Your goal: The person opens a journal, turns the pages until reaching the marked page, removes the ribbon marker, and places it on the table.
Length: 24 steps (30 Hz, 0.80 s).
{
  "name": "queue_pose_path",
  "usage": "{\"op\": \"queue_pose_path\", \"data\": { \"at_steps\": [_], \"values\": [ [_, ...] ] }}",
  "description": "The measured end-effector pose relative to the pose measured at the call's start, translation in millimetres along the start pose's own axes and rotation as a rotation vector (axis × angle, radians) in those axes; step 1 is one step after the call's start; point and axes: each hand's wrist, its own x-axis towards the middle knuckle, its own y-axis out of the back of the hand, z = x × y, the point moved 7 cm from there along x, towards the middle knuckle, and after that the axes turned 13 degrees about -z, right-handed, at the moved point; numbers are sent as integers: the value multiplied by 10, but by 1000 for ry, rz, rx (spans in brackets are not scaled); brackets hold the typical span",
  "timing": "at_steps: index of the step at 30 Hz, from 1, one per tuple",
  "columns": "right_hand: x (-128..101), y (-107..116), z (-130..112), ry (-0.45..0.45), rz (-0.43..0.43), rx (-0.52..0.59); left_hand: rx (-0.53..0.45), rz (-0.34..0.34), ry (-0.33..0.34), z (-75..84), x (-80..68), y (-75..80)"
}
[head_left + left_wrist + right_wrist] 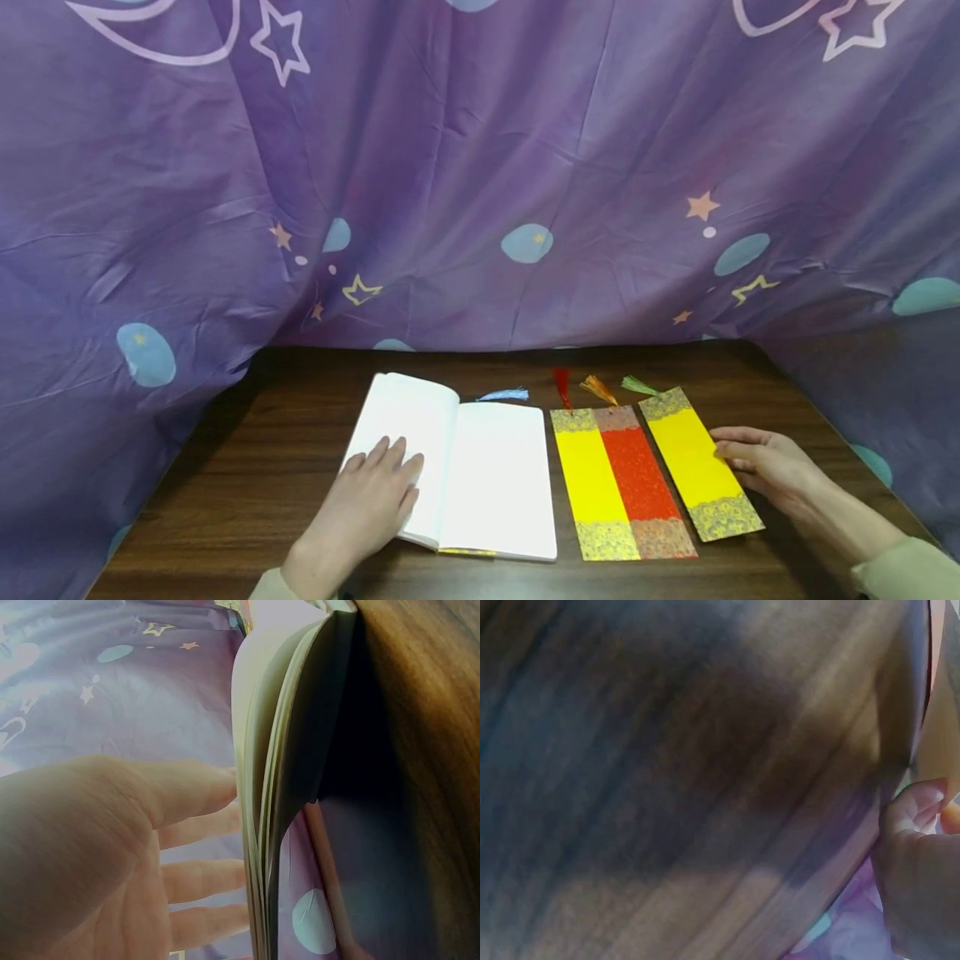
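Observation:
An open notebook (498, 475) with blank white pages lies on the table. My left hand (371, 492) rests on its left page with fingers spread; the left wrist view shows the page edges (259, 787) beside the fingers. At the right, my right hand (776, 467) pinches the right edge of a yellow bookmark (693, 454) with patterned ends and a green tassel (640, 385). That bookmark lies at a slant. In the right wrist view the right hand (922, 855) is only partly visible, and its grip is partly hidden.
Between notebook and right hand, a yellow bookmark (592, 475) with a red tassel and a red bookmark (641, 475) with an orange tassel lie side by side. A blue tassel (504, 394) shows behind the notebook. A purple curtain (480, 167) hangs behind the wooden table (247, 450).

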Motion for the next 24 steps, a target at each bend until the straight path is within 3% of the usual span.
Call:
{"op": "queue_pose_path", "data": {
  "at_steps": [4, 11, 17, 24],
  "values": [
    [11, -14, 44, -28, 36, -59, -1, 15, -10, -1, -2, 4],
    [18, -31, 34, -75, 137, -312, 5, 23, -14, 1, -4, 19],
    [26, -97, -38, -52, 183, -484, 3, 13, -11, 4, -1, 25],
    [29, -217, -229, 38, 286, -918, 1, -5, -4, 9, -6, 30]
  ]
}}
